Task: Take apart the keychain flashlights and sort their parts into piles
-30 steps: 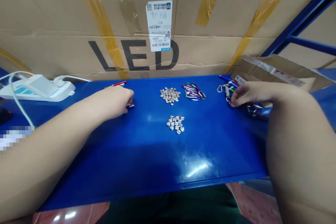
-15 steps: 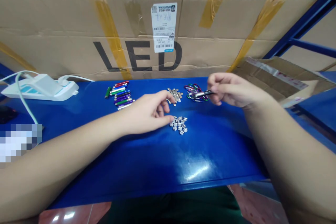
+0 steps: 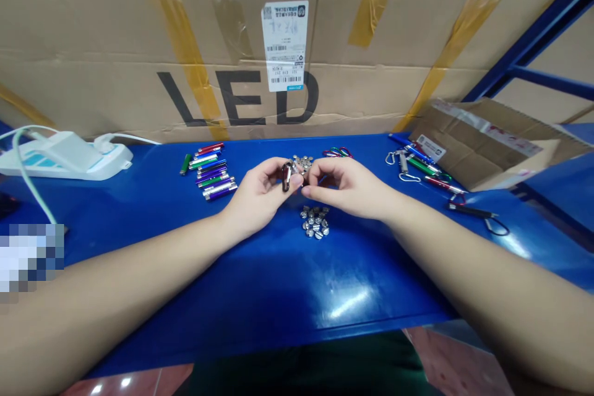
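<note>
Both of my hands meet above the middle of the blue table (image 3: 260,284). My left hand (image 3: 260,192) pinches a small dark tube-shaped keychain light (image 3: 286,176) at its fingertips. My right hand (image 3: 346,185) is closed with its fingertips against the same piece from the right. Just below them lies a small pile of silver caps (image 3: 315,221). A pile of button cells (image 3: 301,163) and coloured carabiners (image 3: 338,151) lie right behind the hands, partly hidden.
A row of coloured light tubes (image 3: 210,171) lies at the left. Keychain lights with clips (image 3: 424,167) lie at the right beside an open cardboard box (image 3: 482,142). A white power strip (image 3: 65,154) sits far left. A large "LED" carton (image 3: 241,43) walls the back.
My right hand has come from the right-hand pile to the centre carrying a small dark light. My left hand left the coloured tubes, passed the silver caps and now grips that light too.
</note>
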